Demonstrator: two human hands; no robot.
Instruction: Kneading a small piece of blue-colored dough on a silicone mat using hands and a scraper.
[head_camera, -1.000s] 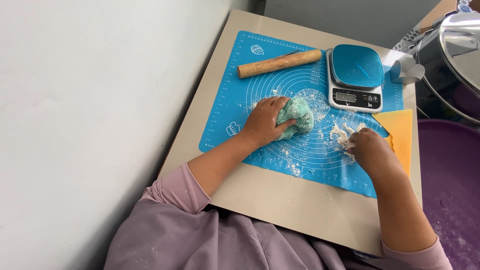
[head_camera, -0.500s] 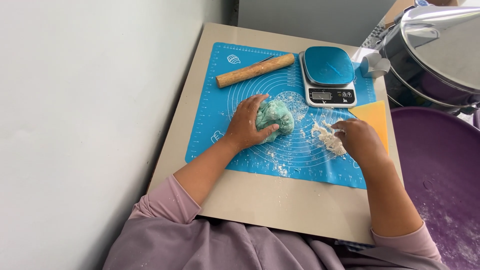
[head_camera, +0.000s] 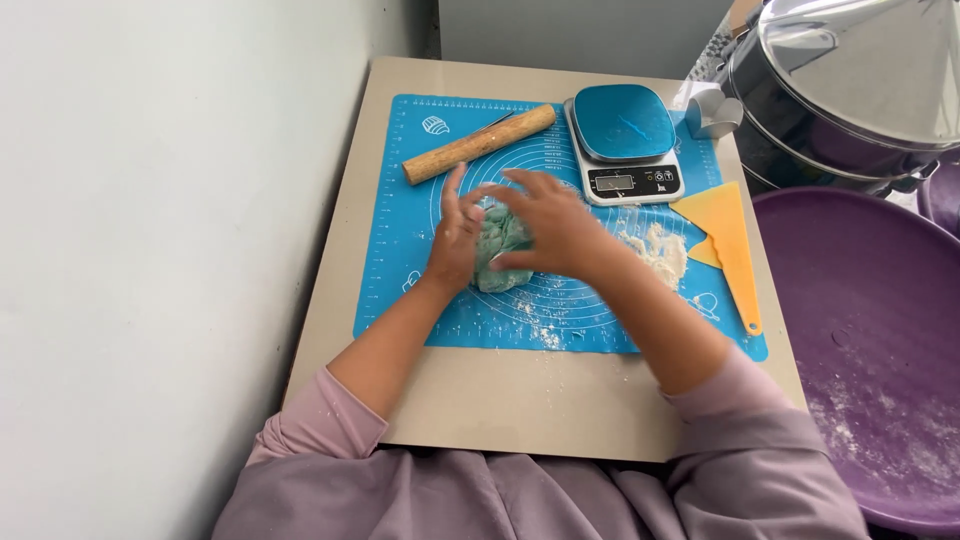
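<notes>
A lump of blue-green dough (head_camera: 496, 248) sits in the middle of a blue silicone baking mat (head_camera: 400, 250) on a small beige table (head_camera: 520, 400). My left hand (head_camera: 456, 236) presses against the dough's left side, fingers spread upward. My right hand (head_camera: 550, 228) lies over the dough's top and right side, cupping it. Both hands touch the dough and hide most of it. A patch of loose flour (head_camera: 655, 250) lies on the mat just right of my right hand.
A wooden rolling pin (head_camera: 478, 144) lies at the mat's far left. A blue kitchen scale (head_camera: 624, 142) stands behind the dough. A yellow scraper (head_camera: 728, 240) rests at the right edge. A purple basin (head_camera: 870, 350) and a steel steamer pot (head_camera: 850, 80) stand to the right. A white wall runs along the left.
My right hand has moved left from the flour patch onto the dough. My left hand has opened its fingers against the dough's side. The camera view has shifted.
</notes>
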